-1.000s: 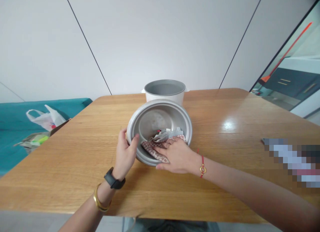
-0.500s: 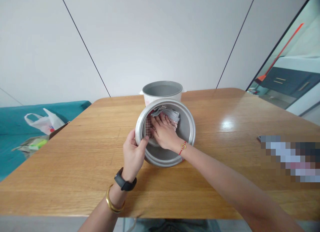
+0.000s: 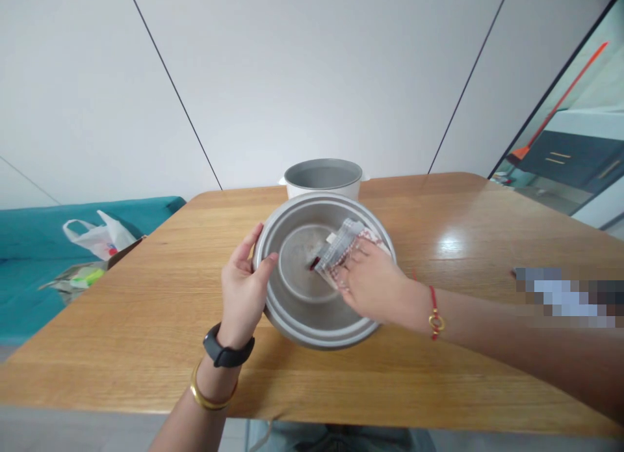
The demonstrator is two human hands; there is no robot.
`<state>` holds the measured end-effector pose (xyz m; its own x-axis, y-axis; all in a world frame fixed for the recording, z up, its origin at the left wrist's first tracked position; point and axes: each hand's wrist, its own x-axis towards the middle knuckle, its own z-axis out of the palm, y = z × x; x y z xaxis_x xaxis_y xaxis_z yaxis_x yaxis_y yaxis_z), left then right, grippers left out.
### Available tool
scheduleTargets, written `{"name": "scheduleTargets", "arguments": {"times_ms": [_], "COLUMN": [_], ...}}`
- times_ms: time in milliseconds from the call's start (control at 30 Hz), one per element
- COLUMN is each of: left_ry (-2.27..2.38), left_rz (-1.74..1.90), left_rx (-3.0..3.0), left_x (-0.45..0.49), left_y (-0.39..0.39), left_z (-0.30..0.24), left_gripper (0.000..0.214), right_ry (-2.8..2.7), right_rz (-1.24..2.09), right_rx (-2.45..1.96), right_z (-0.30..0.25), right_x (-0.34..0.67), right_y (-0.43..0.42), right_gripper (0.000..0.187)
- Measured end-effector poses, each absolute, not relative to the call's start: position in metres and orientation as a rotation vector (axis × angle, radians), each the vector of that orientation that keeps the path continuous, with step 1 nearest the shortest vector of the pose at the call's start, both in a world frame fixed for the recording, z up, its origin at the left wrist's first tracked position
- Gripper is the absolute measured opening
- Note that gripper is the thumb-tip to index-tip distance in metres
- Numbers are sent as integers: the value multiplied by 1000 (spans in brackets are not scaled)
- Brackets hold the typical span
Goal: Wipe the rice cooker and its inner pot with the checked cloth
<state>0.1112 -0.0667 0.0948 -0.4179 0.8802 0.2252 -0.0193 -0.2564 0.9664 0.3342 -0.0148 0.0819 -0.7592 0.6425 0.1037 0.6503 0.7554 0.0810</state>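
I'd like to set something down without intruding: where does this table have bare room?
Bare wood lies between the left hand and the teal sofa, and beyond the right forearm, between the bowl and the pixelated patch. Crowded: the middle, where bowl, cloth, right hand and white pot cluster.

Near head-worn view, forward and down across the table, detail at far right uncertain.
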Motion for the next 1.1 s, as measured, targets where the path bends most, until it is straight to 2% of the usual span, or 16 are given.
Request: {"name": "scheduleTargets", "arguments": {"times_ms": [100,167,267,433,567,700,800,900,1000,1100], "left_ry": [1259,1210,1168,1189,1192,1201,1215,1259,1264,1191], "left_rz": [1598,1473,1391,1679,1964,2038,2075,2134,2196,2220], "left_rx": [1170,1218,1291,1330,1347,1297,1230,1158,1118,1094], "left_x": [122,127,128,118,122,133,141,153,165,170], "left_y": [-67,-66,-64,-63,-62,-60,-60,-66,-72,-75], "left_z": [102,106,110,109,104,94,81,63,46,42], "left_gripper": [78,76,70,68,61,59,61,59,54,51], "right_ry": [-2880,-2948,-3051,-2839,-2927,-2826,-2375,-1565,-916,-739], "right_rz": [-719,-904,-996,-931,-494,360,1128,1761,1861,1710], "right_rx": [-930,-670,-436,-862,-1095,-1056,-907,-657,-417,-344], "right_z": [93,105,115,106,103,95,75,59,62,75], "right_x": [349,351,350,356,352,335,313,279,243,223], "right_y": [13,28,34,9,-25,-48,-52,-47,-40,-37], "right_gripper": [51,55,58,45,41,35,29,43,54,52]}}
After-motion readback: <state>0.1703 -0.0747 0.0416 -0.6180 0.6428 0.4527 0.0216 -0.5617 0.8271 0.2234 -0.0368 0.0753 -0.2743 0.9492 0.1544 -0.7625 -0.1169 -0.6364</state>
